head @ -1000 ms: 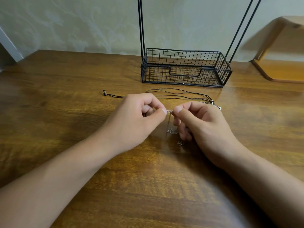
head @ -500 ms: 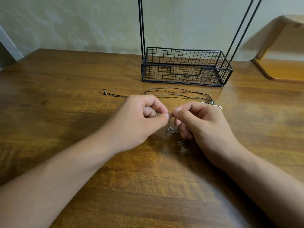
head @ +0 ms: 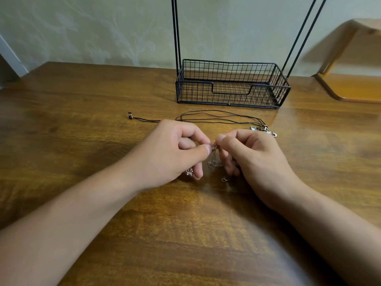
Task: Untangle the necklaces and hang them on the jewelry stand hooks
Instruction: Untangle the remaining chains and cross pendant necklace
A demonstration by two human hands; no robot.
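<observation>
Desk (head: pixel 82 112) of dark-grained wood is filling most of the head view, running back to a pale patterned wall (head: pixel 103 27). Far right, a light wooden piece of furniture (head: pixel 350 87) is showing at the edge. Toward the back of the desk, the jewelry stand (head: pixel 231 93) is sitting with its black wire-mesh tray as a base and thin black rods rising out of the top of the view, so its hooks are lying out of sight. No brand, label or writing is showing on anything.

Nearer, the left hand (head: pixel 173 153) and the right hand (head: pixel 253 155) are meeting close together over the middle of the desk, fingers curled. Each is pinching, between thumb and forefinger, the silver chain necklace (head: pixel 214 163); the pinch points are sitting almost touching, and the fine chain is hanging down between them in small loops onto the desk, with a further bit of it showing under the left hand.

Between the hands and the stand, the black cord necklace (head: pixel 218 116) is lying flat in several long loops, its knotted end pointing left and its metal clasp (head: pixel 268 131) resting just beyond the right hand.
</observation>
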